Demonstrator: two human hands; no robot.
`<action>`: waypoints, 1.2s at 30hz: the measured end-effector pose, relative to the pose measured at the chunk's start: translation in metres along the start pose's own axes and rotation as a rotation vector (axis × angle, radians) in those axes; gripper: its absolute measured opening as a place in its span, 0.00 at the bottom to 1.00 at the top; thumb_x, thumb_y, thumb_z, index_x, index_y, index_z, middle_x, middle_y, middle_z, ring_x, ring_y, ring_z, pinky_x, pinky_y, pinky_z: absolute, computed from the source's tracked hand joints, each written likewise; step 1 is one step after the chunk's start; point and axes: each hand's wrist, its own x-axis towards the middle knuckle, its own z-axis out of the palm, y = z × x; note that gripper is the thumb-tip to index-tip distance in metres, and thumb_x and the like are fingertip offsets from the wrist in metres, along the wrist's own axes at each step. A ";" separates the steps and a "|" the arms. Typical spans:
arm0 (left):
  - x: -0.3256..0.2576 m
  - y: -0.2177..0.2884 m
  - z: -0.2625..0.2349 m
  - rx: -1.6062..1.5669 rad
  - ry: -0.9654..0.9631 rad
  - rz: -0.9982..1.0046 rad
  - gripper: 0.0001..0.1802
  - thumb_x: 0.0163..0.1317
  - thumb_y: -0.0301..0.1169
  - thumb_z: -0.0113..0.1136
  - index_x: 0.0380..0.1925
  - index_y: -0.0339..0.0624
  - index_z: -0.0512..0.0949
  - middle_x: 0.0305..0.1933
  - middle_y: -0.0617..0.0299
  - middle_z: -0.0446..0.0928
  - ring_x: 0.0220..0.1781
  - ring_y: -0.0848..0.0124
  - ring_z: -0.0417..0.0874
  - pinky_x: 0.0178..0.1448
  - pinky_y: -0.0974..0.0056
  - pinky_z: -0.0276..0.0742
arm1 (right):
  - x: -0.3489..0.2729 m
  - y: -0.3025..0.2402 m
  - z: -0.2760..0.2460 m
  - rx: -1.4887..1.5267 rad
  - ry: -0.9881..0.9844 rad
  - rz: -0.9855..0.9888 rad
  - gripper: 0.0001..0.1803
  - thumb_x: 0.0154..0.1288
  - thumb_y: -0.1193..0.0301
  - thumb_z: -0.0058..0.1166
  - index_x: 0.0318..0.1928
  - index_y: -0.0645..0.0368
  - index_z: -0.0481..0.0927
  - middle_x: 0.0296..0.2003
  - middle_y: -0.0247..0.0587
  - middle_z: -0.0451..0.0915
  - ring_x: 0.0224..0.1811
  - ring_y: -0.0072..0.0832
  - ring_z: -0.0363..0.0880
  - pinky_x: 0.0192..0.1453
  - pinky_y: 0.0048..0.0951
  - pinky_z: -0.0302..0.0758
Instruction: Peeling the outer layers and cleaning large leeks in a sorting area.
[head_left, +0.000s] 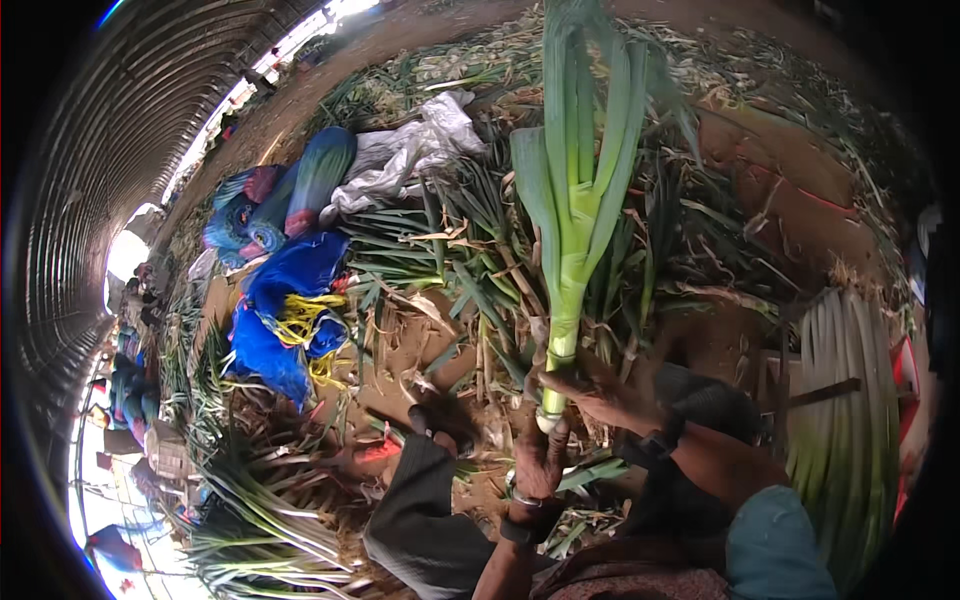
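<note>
A large green onion (567, 280) stands out in front of me, its broad leaves fanning away to the far side and its pale root end toward me. My left hand (541, 460), banded at the wrist, is closed at the root end with its fingers partly hidden behind the stem. Just above it, my right hand (605, 395) has its fingers closed around the lower stem. The leaf tips are blurred.
Loose green onions (410, 245) and torn leaves litter the earth around me. To the left lie a blue net sack (285, 310), rolled netting (320, 175) and a white sack (420, 150). Trimmed green onions (845, 390) are stacked at my right by a dark bar (825, 392).
</note>
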 end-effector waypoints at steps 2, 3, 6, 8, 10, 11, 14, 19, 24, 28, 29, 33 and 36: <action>-0.002 0.000 0.005 -0.039 0.017 0.000 0.19 0.64 0.40 0.53 0.46 0.35 0.70 0.28 0.69 0.72 0.28 0.82 0.71 0.30 0.76 0.65 | -0.008 0.004 0.003 -0.150 -0.164 -0.004 0.23 0.66 0.68 0.48 0.59 0.58 0.61 0.49 0.38 0.70 0.52 0.21 0.68 0.52 0.27 0.70; -0.002 0.003 0.008 -0.073 0.062 0.058 0.19 0.64 0.41 0.53 0.43 0.35 0.71 0.26 0.70 0.71 0.26 0.82 0.69 0.27 0.76 0.63 | -0.010 0.006 0.003 -0.151 -0.155 -0.006 0.23 0.66 0.68 0.48 0.59 0.58 0.61 0.49 0.38 0.70 0.52 0.21 0.68 0.52 0.27 0.70; -0.001 0.003 0.010 -0.035 0.107 0.109 0.19 0.63 0.43 0.53 0.40 0.36 0.71 0.24 0.71 0.69 0.23 0.83 0.66 0.24 0.76 0.60 | -0.011 0.006 0.002 -0.158 -0.278 0.161 0.28 0.67 0.64 0.48 0.62 0.60 0.57 0.54 0.42 0.69 0.53 0.23 0.70 0.57 0.29 0.67; -0.011 0.006 0.000 0.115 0.014 -0.048 0.25 0.62 0.50 0.50 0.41 0.35 0.72 0.28 0.60 0.76 0.31 0.71 0.75 0.34 0.64 0.71 | -0.001 0.016 -0.008 0.037 -0.145 0.117 0.28 0.64 0.63 0.51 0.61 0.59 0.59 0.53 0.43 0.69 0.54 0.25 0.68 0.58 0.30 0.67; -0.024 -0.012 0.004 0.110 0.021 -0.055 0.25 0.62 0.51 0.51 0.40 0.35 0.72 0.27 0.60 0.77 0.30 0.71 0.76 0.34 0.65 0.71 | 0.016 0.006 -0.020 0.384 0.021 0.059 0.28 0.61 0.61 0.55 0.59 0.57 0.63 0.50 0.44 0.70 0.53 0.29 0.69 0.54 0.31 0.69; -0.032 -0.025 0.002 0.115 0.049 -0.060 0.26 0.61 0.51 0.52 0.38 0.35 0.72 0.27 0.60 0.77 0.30 0.71 0.76 0.34 0.65 0.71 | 0.030 -0.005 -0.019 0.548 0.048 0.053 0.28 0.61 0.61 0.56 0.58 0.57 0.64 0.47 0.44 0.72 0.50 0.31 0.72 0.50 0.33 0.72; -0.034 -0.040 0.008 0.072 0.034 -0.062 0.29 0.58 0.46 0.58 0.50 0.33 0.69 0.38 0.55 0.77 0.40 0.70 0.77 0.43 0.67 0.72 | 0.039 -0.017 -0.024 0.817 0.006 0.073 0.22 0.60 0.62 0.56 0.52 0.56 0.69 0.39 0.39 0.76 0.38 0.29 0.76 0.39 0.30 0.73; 0.021 0.010 0.023 -0.087 0.082 0.231 0.23 0.51 0.28 0.67 0.46 0.36 0.71 0.33 0.64 0.75 0.37 0.73 0.74 0.42 0.67 0.72 | 0.036 -0.023 -0.023 0.827 0.123 0.051 0.14 0.61 0.64 0.55 0.46 0.53 0.73 0.32 0.35 0.77 0.29 0.25 0.74 0.30 0.27 0.71; 0.013 0.028 0.025 0.528 0.023 0.519 0.10 0.49 0.27 0.66 0.30 0.41 0.74 0.31 0.58 0.77 0.33 0.65 0.78 0.39 0.66 0.72 | 0.034 -0.022 -0.039 0.753 0.240 0.018 0.16 0.64 0.63 0.51 0.49 0.55 0.67 0.33 0.36 0.71 0.29 0.25 0.70 0.30 0.24 0.70; -0.040 0.017 -0.006 0.357 -0.021 0.365 0.10 0.46 0.22 0.66 0.28 0.40 0.75 0.30 0.60 0.77 0.33 0.67 0.77 0.39 0.67 0.72 | 0.030 -0.037 -0.042 0.762 0.255 -0.005 0.16 0.64 0.63 0.51 0.47 0.56 0.68 0.33 0.35 0.70 0.29 0.24 0.69 0.30 0.23 0.69; -0.052 0.015 -0.010 0.330 -0.091 0.324 0.10 0.45 0.21 0.66 0.28 0.39 0.76 0.30 0.60 0.77 0.33 0.68 0.77 0.39 0.67 0.71 | 0.029 -0.039 -0.045 0.760 0.260 -0.033 0.16 0.64 0.62 0.51 0.47 0.56 0.67 0.33 0.35 0.70 0.30 0.24 0.69 0.30 0.23 0.69; -0.096 -0.015 -0.032 0.671 -0.566 0.198 0.08 0.45 0.20 0.65 0.28 0.41 0.79 0.29 0.60 0.78 0.30 0.65 0.77 0.35 0.65 0.73 | 0.032 -0.040 -0.053 0.728 0.302 -0.113 0.15 0.67 0.61 0.47 0.48 0.55 0.66 0.33 0.35 0.68 0.30 0.24 0.67 0.32 0.23 0.67; -0.086 -0.022 -0.039 0.481 -0.259 -0.030 0.09 0.47 0.22 0.66 0.30 0.40 0.80 0.29 0.59 0.78 0.26 0.68 0.77 0.30 0.65 0.72 | 0.030 -0.043 -0.040 0.698 0.277 -0.124 0.13 0.68 0.63 0.45 0.48 0.55 0.66 0.33 0.34 0.68 0.30 0.24 0.66 0.33 0.24 0.67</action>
